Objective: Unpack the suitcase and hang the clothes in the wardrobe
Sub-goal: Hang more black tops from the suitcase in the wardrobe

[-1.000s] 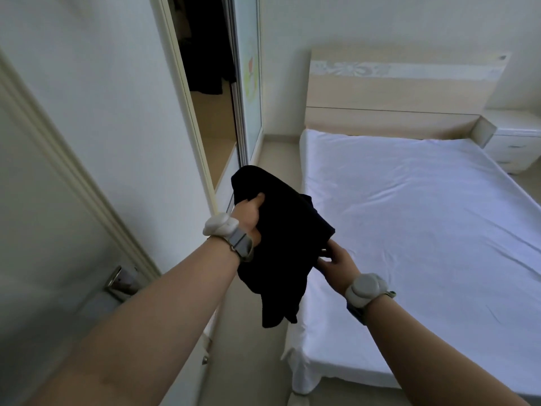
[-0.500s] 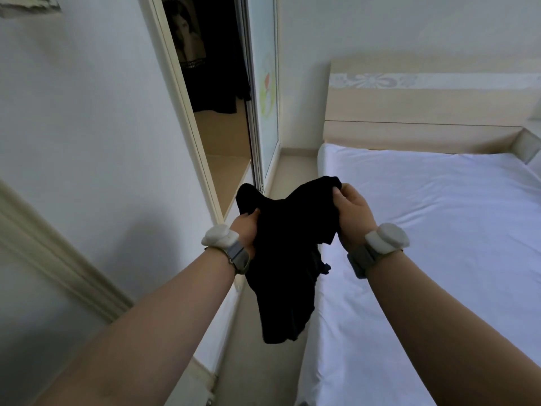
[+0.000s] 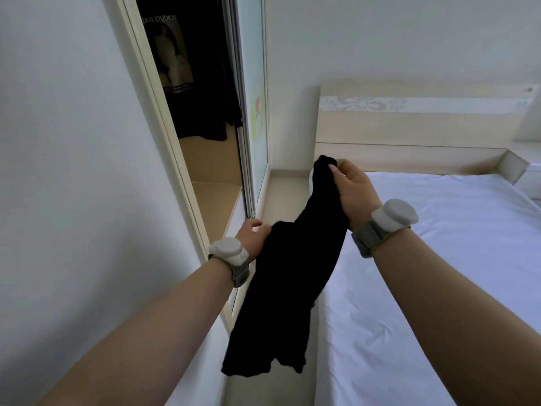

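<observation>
Right hand (image 3: 352,194) up high, pinching the top corner of the black garment (image 3: 292,276) between thumb and fingers. Left hand (image 3: 253,237) lower, curled round a fold. The cloth hangs slack between them, above the strip of floor between the white bed (image 3: 439,273) and the open wardrobe (image 3: 210,171), where dark clothes (image 3: 181,68) hang.

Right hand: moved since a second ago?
Yes: right hand rose from the white bed's left edge up to the pale wooden headboard, gripping the black garment.
</observation>
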The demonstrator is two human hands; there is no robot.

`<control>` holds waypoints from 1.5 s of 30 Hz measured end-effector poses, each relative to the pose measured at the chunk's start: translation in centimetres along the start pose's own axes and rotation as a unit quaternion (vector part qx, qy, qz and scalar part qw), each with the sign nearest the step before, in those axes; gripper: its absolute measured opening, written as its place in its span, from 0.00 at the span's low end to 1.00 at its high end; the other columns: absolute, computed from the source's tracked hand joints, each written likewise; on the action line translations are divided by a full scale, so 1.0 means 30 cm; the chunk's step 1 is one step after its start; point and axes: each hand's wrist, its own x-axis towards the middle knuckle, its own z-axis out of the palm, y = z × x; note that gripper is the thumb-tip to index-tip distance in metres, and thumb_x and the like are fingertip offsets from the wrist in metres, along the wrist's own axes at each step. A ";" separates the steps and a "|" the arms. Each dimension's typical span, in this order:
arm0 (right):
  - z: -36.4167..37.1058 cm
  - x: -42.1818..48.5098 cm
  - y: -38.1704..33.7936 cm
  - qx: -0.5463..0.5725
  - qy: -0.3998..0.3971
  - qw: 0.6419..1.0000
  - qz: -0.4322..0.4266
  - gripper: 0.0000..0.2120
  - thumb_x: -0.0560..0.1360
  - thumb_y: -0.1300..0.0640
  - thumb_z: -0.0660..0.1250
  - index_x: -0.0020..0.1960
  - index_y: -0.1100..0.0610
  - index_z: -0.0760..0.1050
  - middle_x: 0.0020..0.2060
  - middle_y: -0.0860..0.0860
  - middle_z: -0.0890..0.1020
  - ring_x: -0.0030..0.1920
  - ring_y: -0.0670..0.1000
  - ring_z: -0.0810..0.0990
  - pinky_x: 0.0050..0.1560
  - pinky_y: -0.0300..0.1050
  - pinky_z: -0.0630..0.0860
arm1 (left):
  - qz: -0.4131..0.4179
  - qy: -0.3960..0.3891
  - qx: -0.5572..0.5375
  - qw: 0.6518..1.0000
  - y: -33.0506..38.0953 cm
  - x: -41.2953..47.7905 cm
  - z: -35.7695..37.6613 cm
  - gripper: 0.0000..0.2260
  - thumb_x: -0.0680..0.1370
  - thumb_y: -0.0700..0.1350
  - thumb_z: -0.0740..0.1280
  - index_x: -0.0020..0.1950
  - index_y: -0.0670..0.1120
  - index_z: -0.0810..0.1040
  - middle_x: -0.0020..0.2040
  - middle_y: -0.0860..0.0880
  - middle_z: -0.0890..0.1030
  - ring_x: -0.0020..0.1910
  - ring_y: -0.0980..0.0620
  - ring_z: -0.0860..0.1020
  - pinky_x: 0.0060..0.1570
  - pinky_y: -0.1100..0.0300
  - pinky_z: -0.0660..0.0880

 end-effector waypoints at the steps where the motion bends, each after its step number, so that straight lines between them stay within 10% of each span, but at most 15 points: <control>1: 0.012 0.011 -0.001 -0.027 -0.002 1.000 -0.012 0.08 0.80 0.58 0.60 0.42 0.53 0.74 0.32 0.49 0.76 0.32 0.45 0.74 0.40 0.40 0.73 | 0.023 -0.021 -0.029 0.999 0.020 0.005 0.007 0.25 0.72 0.59 0.65 0.63 0.45 0.72 0.60 0.37 0.77 0.53 0.40 0.78 0.54 0.46 0.74; 6: 0.110 0.127 0.074 -0.144 0.001 0.989 -0.037 0.06 0.79 0.57 0.61 0.43 0.53 0.73 0.30 0.49 0.76 0.29 0.46 0.74 0.34 0.39 0.72 | 0.152 -0.157 -0.072 0.973 0.169 0.033 0.014 0.15 0.78 0.47 0.64 0.63 0.46 0.70 0.51 0.49 0.80 0.47 0.51 0.80 0.53 0.57 0.77; 12: 0.142 0.246 0.125 -0.195 -0.032 0.979 -0.045 0.07 0.79 0.56 0.60 0.43 0.50 0.72 0.31 0.46 0.77 0.30 0.42 0.73 0.31 0.31 0.69 | 0.212 -0.122 0.053 0.968 0.203 0.145 0.015 0.15 0.76 0.51 0.67 0.59 0.44 0.75 0.53 0.47 0.81 0.52 0.50 0.80 0.56 0.52 0.76; 18: 0.131 0.436 0.174 -0.214 -0.047 0.974 -0.063 0.05 0.79 0.57 0.60 0.45 0.55 0.71 0.31 0.46 0.75 0.31 0.43 0.72 0.30 0.28 0.66 | 0.139 -0.111 0.006 0.984 0.251 0.353 0.039 0.21 0.66 0.55 0.61 0.41 0.37 0.75 0.36 0.37 0.77 0.39 0.40 0.78 0.55 0.35 0.74; 23: 0.062 0.686 0.188 -0.213 -0.053 0.974 -0.063 0.04 0.79 0.56 0.61 0.47 0.55 0.72 0.34 0.48 0.76 0.34 0.43 0.74 0.33 0.28 0.68 | 0.048 -0.035 -0.104 0.993 0.369 0.590 0.070 0.10 0.77 0.38 0.55 0.41 0.43 0.74 0.36 0.42 0.75 0.35 0.45 0.76 0.38 0.55 0.78; 28: 0.018 0.879 0.153 -0.197 -0.103 0.974 -0.048 0.08 0.76 0.52 0.66 0.39 0.52 0.74 0.26 0.45 0.76 0.27 0.43 0.72 0.29 0.33 0.69 | -0.027 0.015 -0.202 0.979 0.464 0.789 0.021 0.10 0.72 0.46 0.62 0.31 0.49 0.68 0.30 0.50 0.68 0.29 0.51 0.69 0.34 0.58 0.63; 36: 0.059 1.147 0.156 -0.453 -0.225 0.860 -0.067 0.09 0.72 0.52 0.71 0.36 0.53 0.75 0.30 0.45 0.75 0.33 0.46 0.74 0.30 0.35 0.67 | 0.147 0.069 0.192 0.968 0.518 0.976 -0.137 0.08 0.75 0.47 0.69 0.42 0.46 0.72 0.38 0.49 0.75 0.37 0.50 0.74 0.38 0.58 0.70; 42: 0.242 1.354 0.232 -0.381 -0.099 0.908 -0.146 0.04 0.73 0.53 0.68 0.45 0.52 0.80 0.39 0.48 0.80 0.41 0.51 0.78 0.41 0.42 0.74 | 0.075 0.240 0.423 0.870 0.433 1.125 -0.340 0.06 0.77 0.42 0.59 0.43 0.42 0.70 0.38 0.46 0.74 0.34 0.47 0.70 0.29 0.58 0.60; 45: 0.330 1.462 0.244 -0.348 -0.091 0.920 -0.152 0.04 0.73 0.53 0.68 0.46 0.51 0.80 0.41 0.49 0.82 0.42 0.52 0.80 0.44 0.46 0.78 | 0.014 0.271 0.290 0.917 0.415 1.212 -0.422 0.12 0.78 0.42 0.58 0.35 0.42 0.69 0.34 0.45 0.73 0.37 0.43 0.74 0.32 0.58 0.66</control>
